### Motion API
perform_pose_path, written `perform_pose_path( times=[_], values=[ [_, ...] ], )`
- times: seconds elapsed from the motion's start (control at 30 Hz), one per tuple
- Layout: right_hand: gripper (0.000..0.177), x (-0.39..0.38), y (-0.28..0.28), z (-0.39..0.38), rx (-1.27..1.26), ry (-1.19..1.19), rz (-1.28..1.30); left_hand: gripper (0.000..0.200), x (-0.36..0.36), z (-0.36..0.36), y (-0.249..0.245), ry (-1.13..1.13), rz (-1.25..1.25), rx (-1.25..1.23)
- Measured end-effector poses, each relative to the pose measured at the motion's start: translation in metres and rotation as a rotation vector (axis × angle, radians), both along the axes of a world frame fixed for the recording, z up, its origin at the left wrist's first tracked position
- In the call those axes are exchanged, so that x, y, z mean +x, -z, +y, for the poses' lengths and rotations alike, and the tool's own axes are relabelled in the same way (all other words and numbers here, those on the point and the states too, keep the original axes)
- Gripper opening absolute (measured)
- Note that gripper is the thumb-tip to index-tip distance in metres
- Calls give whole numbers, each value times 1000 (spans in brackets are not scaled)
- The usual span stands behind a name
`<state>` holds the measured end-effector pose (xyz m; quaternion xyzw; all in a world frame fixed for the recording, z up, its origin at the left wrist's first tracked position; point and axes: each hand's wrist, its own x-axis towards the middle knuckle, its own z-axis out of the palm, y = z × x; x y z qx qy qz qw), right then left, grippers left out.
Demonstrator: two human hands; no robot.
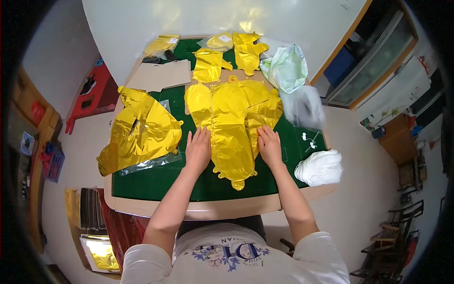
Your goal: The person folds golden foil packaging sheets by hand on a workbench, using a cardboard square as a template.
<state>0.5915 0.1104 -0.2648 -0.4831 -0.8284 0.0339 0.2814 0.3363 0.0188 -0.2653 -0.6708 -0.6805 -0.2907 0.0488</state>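
Both palms press flat, left hand and right hand, fingers outstretched and close together, on the crinkled gold foil balloon lying mid green-topped bench. Even, outward strokes would probably smooth it without creasing.

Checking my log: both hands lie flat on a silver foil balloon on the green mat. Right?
No: the head view shows the foil balloon is gold, not silver. The left hand and right hand lie flat on it on the green mat.
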Motion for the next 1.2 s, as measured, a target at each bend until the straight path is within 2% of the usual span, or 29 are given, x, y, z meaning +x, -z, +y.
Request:
perform_pose_path(
  times=[0.3, 0.4, 0.53, 0.57, 0.7, 0.8, 0.9, 1.07, 1.2],
  values=[
    [30, -1, 1, 0, 30, 34, 34, 31, -1, -3, -7, -2, -34, -49],
    [30, -2, 0, -1, 33, 32, 40, 29, 1, 0, -3, -10, -48, 9],
    [29, 0, 2, 1, 50, 29, 46, 42, 13, 20, -21, 13, -75, -8],
    [29, 0, 2, 1, 52, 30, 49, 53, 17, 27, -24, 1, -39, -85],
    [28, -1, 3, 1, 65, 30, 71, 62, 33, 42, -16, 42, 95, -211],
    [28, -1, 3, 1, 73, 33, 79, 62, 37, 50, -5, 63, 127, -190],
    [29, -2, 2, -2, 65, 34, 79, 57, 37, 57, -7, 132, 50, -159],
    [29, -2, -1, -1, 61, 35, 69, 44, 24, 44, -18, -34, -191, -35],
    [29, -2, 0, 0, 30, 31, 71, 36, 4, 28, -12, -68, 20, -104]
  ],
)
